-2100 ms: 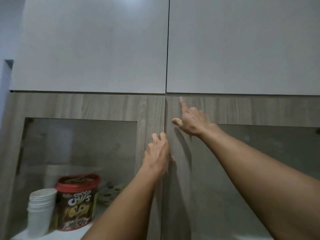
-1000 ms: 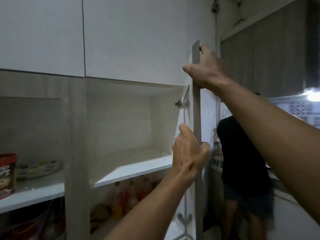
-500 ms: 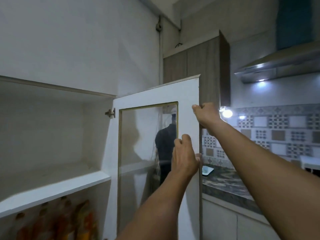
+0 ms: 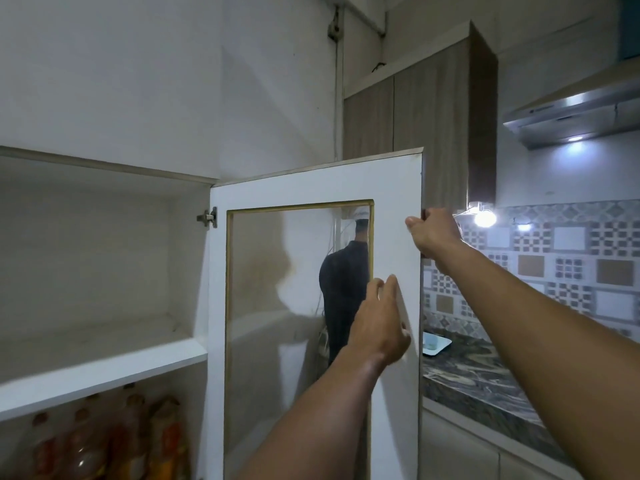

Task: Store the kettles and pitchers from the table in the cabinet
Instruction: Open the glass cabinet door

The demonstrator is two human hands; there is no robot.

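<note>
The cabinet door (image 4: 394, 188), white inside with a glass pane, stands swung wide to the right. My right hand (image 4: 434, 233) grips its outer edge near the top, fingers wrapped behind it. Lower down, my left hand (image 4: 379, 327) rests flat against the door's inner frame, fingers together and holding nothing. The cabinet's upper shelf (image 4: 104, 368) on the left is bare and white. No kettle or pitcher is in view.
Several bottles (image 4: 104, 445) stand on the shelf below. A dark stone counter (image 4: 485, 386) with a small white tray (image 4: 436, 344) runs along the right under a patterned tile wall. A person in dark clothes (image 4: 346, 282) shows through the glass.
The door went from shut to fully swung out to the right, with both hands following its edge. My view turned right, and the counter and range hood came into sight.
</note>
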